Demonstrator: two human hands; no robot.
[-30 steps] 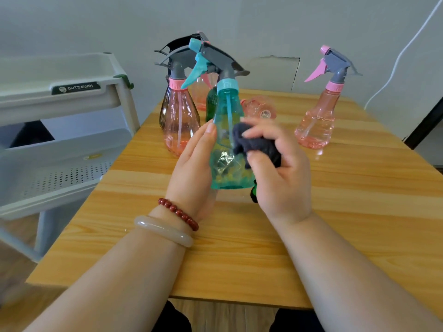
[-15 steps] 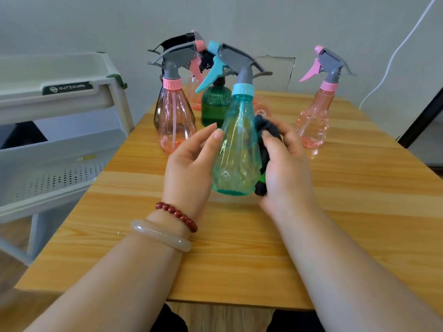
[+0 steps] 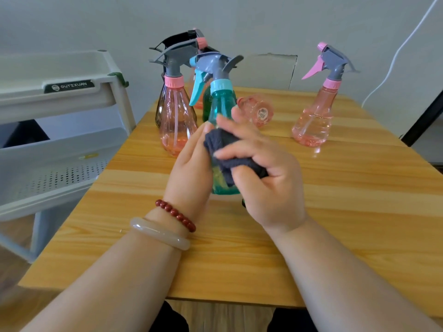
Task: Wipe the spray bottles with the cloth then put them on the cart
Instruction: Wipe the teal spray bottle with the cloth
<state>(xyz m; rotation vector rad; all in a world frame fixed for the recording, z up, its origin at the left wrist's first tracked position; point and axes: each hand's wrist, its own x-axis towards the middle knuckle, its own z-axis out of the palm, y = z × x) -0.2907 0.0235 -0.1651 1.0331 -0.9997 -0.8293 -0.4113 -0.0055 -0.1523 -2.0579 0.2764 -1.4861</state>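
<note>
Your left hand (image 3: pixel 189 168) holds the teal spray bottle (image 3: pixel 221 101) by its left side. The thumb lies up along the body, with its tip at the edge of the cloth (image 3: pixel 227 149). The other fingers pass behind the bottle and are hidden, so how far they wrap cannot be told.

Your right hand (image 3: pixel 271 185) grips the dark grey cloth. Its fingers (image 3: pixel 242 153) are curled narrowly over the bunched fabric and press it against the front of the bottle's body. One fingertip reaches past the cloth onto the bottle's shoulder.

The bottle stands upright with its base at or just above the wooden table (image 3: pixel 335 212); which of the two cannot be told. Its trigger points left.

Just behind it to the left stands a pink spray bottle (image 3: pixel 176 121). Dark bottles are crowded behind that one and are partly hidden. A second pink spray bottle (image 3: pixel 314 121) stands well apart at the right rear. A small pink bottle (image 3: pixel 257 111) lies on its side between them, with its base toward you.

The white cart (image 3: pixel 60 149) stands just beside the table's left edge. A bead bracelet (image 3: pixel 176 214) and a pale bangle (image 3: pixel 159 233) sit on your left wrist.
</note>
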